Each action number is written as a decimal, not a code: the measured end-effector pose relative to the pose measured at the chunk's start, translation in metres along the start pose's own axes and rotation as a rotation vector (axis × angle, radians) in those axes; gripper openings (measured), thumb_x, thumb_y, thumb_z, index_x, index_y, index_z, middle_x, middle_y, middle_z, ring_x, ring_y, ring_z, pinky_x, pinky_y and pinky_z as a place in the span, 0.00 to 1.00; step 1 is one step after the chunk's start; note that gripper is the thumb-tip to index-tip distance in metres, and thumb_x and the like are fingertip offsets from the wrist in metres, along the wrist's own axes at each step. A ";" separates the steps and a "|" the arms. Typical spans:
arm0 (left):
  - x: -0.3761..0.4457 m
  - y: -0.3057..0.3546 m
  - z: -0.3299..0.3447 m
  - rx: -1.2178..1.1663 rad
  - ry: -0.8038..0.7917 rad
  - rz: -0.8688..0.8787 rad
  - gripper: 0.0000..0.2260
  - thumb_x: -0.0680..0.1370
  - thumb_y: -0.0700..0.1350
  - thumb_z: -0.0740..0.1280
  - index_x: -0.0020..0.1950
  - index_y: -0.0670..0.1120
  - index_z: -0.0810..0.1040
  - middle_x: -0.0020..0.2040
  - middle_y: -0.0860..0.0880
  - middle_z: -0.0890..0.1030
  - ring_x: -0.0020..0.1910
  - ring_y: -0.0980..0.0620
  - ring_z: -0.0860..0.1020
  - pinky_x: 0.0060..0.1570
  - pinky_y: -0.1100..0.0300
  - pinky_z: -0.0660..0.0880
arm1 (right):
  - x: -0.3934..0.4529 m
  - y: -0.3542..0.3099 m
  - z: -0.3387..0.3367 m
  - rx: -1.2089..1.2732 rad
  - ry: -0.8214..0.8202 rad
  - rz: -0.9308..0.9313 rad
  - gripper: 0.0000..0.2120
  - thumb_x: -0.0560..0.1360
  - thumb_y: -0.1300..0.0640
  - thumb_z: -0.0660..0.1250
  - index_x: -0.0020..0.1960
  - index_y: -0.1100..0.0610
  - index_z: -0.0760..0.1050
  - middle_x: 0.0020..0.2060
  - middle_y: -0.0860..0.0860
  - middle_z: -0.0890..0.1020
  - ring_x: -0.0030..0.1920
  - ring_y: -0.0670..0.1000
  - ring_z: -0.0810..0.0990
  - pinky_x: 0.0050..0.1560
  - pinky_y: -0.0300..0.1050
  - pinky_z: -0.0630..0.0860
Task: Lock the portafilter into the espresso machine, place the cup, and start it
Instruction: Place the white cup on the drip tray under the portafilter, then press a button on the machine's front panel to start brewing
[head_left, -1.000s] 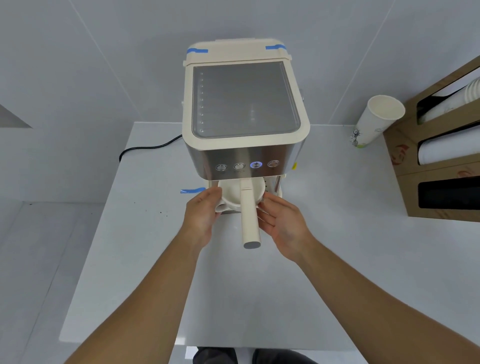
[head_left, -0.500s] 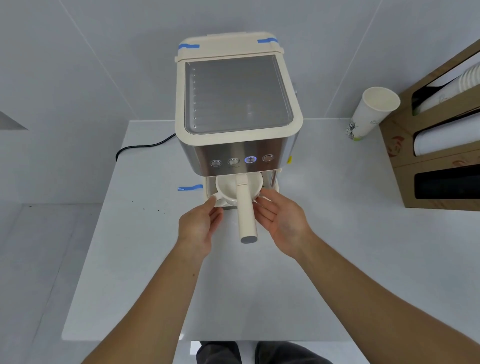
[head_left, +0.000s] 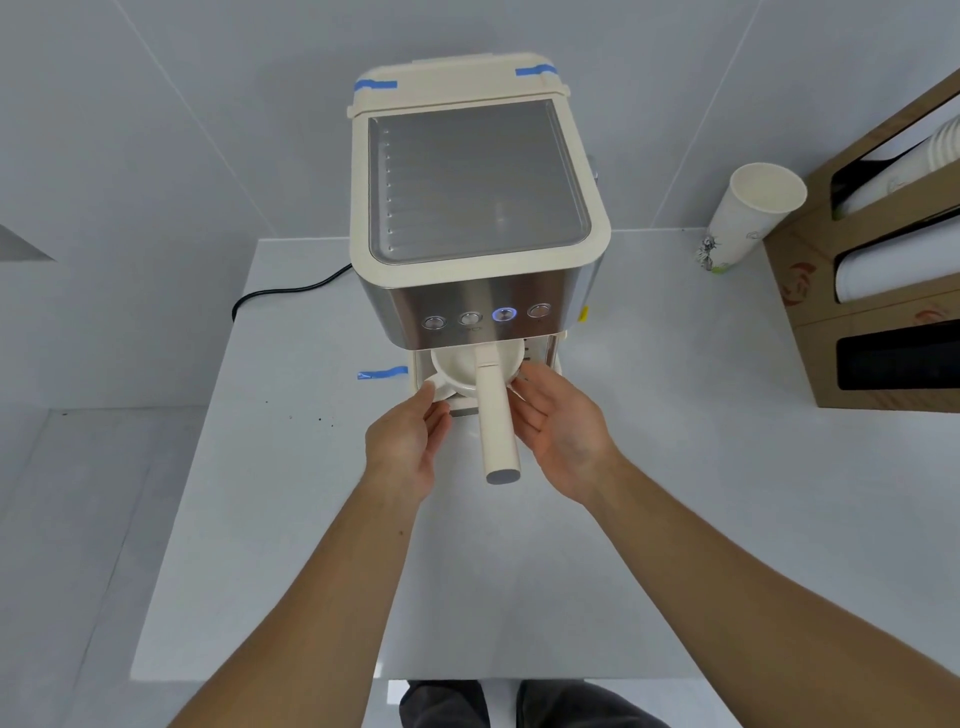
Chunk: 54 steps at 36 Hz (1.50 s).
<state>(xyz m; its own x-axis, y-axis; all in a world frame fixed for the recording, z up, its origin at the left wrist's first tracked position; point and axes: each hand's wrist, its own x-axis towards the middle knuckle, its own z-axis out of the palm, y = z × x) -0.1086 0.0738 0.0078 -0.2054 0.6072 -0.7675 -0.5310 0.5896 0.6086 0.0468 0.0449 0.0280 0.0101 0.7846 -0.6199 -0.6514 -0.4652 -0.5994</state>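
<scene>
So the portafilter (head_left: 497, 415) is already sitting in the espresso machine (head_left: 475, 218) at the centre of the frame, handle pointing straight out toward the camera, which looks locked to me. Under it there's a white cup (head_left: 457, 376) on the drip tray, only partly visible beneath the handle.

The left hand (head_left: 405, 447) has its fingertips on or right at the cup's left rim, and the right hand (head_left: 558, 431) is open just beside the right rim. Both are loose and spread, so neither grip is pinching anything. I'd say the step here is getting the cup placed.

Tips if you're doing this: nudge the cup with fingertips from both sides until it's centred under the spouts. You can't see the spouts from up here, so line it up with the handle. Keep your knuckles clear of that handle so you don't knock it out of lock. Then let go completely before reaching for the buttons. One of them, third from the left (head_left: 504, 315), is glowing blue, and I can't tell which one starts the shot.

The paper cup (head_left: 748, 218) at upper right stays out of it.
</scene>
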 end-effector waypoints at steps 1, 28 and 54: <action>0.000 0.000 0.001 -0.004 0.000 0.000 0.13 0.74 0.42 0.73 0.56 0.38 0.81 0.50 0.43 0.84 0.45 0.51 0.84 0.40 0.62 0.82 | 0.000 0.001 0.000 0.010 0.005 0.003 0.17 0.79 0.55 0.65 0.67 0.58 0.75 0.59 0.53 0.85 0.60 0.52 0.82 0.63 0.49 0.76; 0.002 0.006 0.004 0.116 -0.001 -0.005 0.12 0.76 0.47 0.71 0.54 0.40 0.81 0.50 0.43 0.84 0.47 0.50 0.84 0.46 0.59 0.82 | -0.009 -0.006 0.008 -0.008 0.065 0.003 0.18 0.79 0.58 0.64 0.67 0.61 0.74 0.57 0.54 0.84 0.60 0.55 0.81 0.58 0.48 0.78; -0.100 0.099 -0.043 0.499 -0.230 0.645 0.06 0.76 0.42 0.71 0.51 0.51 0.84 0.51 0.51 0.86 0.54 0.53 0.83 0.57 0.58 0.75 | -0.110 -0.108 0.026 -0.955 -0.030 -0.602 0.11 0.76 0.55 0.68 0.42 0.40 0.83 0.43 0.45 0.87 0.49 0.42 0.83 0.57 0.42 0.78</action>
<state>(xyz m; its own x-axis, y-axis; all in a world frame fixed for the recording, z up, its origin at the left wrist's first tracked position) -0.1758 0.0487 0.1366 -0.1424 0.9667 -0.2126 0.0685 0.2239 0.9722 0.0961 0.0195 0.1736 0.0999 0.9905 -0.0946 0.3006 -0.1206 -0.9461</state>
